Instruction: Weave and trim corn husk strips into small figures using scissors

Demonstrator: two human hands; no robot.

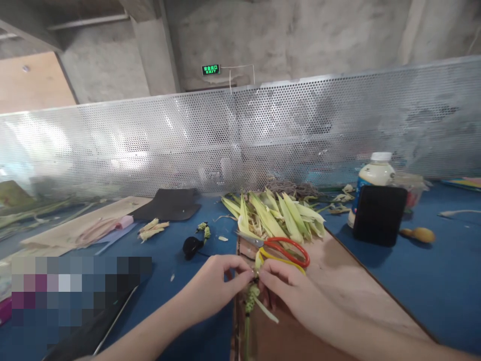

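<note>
Pinching a knobbly braid with left hand and right hand, we are working near the left edge of a board bearing pointed husks.

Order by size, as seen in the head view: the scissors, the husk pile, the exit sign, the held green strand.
1. Husk pile
2. Scissors and held green strand, unranked: strand partly covered, nearer the camera
3. Exit sign

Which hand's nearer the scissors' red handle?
Right. The right hand is just below the red handle in the picture; the left hand is farther off, lower and to its left.
</note>
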